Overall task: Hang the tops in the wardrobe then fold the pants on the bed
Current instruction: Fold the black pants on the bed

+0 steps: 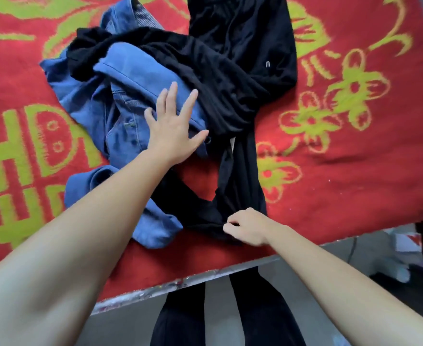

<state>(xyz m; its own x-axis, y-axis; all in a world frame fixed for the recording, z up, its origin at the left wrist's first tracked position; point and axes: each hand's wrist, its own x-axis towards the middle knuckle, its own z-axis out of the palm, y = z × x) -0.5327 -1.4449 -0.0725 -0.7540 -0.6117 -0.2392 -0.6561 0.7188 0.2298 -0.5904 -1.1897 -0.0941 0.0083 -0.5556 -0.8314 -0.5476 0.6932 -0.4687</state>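
Note:
A heap of clothes lies on the bed's red blanket (355, 151). Blue jeans (120, 113) sprawl at the left of the heap, with black garments (230, 71) tangled over and beside them. A black pant leg (240, 176) runs toward the bed's near edge. My left hand (173, 126) rests flat on the jeans with fingers spread, holding nothing. My right hand (248, 227) pinches the near end of the black garment close to the bed edge. One black piece carries a small white logo (267, 64).
The blanket has green flower and character patterns. The bed's near edge (180, 283) runs diagonally across the lower frame. Below it are grey floor and my black-clad legs (230, 315). Some white and red items (405, 243) lie on the floor at the right.

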